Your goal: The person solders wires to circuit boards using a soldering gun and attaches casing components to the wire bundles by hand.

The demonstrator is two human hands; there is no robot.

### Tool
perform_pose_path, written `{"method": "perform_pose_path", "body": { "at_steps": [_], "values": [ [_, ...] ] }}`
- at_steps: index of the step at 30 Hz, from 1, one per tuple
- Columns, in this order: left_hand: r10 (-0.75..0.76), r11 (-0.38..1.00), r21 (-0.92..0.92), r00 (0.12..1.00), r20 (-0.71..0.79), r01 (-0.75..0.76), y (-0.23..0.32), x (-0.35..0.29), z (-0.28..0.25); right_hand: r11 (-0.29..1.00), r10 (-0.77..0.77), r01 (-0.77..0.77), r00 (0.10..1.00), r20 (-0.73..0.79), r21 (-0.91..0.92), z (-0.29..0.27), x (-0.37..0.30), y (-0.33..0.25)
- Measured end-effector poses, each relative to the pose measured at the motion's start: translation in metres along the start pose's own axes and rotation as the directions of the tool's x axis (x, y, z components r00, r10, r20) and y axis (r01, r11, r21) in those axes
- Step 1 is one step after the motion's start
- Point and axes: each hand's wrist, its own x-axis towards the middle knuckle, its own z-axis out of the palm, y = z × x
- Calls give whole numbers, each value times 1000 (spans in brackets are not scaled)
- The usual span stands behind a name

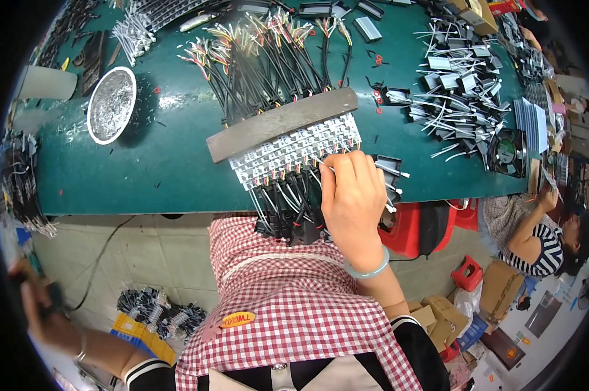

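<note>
My right hand [355, 192] is over the near edge of a panel of small white circuit boards [294, 151], its thumb and fingertips pinched by a thin white strip [327, 167]. Colored wire ends line that edge, with black housings and white leads [288, 202] hanging over the table's front. Across the panel's far part lies a grey-brown bar [284, 124]. Black cables with stripped colored ends [262, 62] fan out behind it. At the far left, off the table, my left hand [34, 300] is blurred, closed around a dark tool [56, 301] that a black cord reaches.
A white-rimmed bowl of silvery bits [111, 105] stands left on the green table [177, 169]. Black housings with white leads [460, 91] pile up at right, beside a small fan [508, 153]. Red stools [415, 228] stand below; another person [535, 241] sits at the right.
</note>
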Motion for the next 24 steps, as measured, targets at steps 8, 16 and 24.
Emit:
{"method": "perform_pose_path", "body": {
  "at_steps": [8, 16, 24],
  "values": [
    [-406, 693, -480, 841, 357, 538, 93, -75, 223, 999, 12, -11, 999, -32, 48, -1, 4, -3],
    [-71, 881, -372, 859, 507, 292, 140, -44, 276, 1000, -1, 4, 995, -101, 29, 10, 4, -2],
    [-39, 898, -362, 865, 501, 249, 144, -41, 285, 1000, -2, 5, 992, -130, 26, 13, 2, -3]
  ]
}}
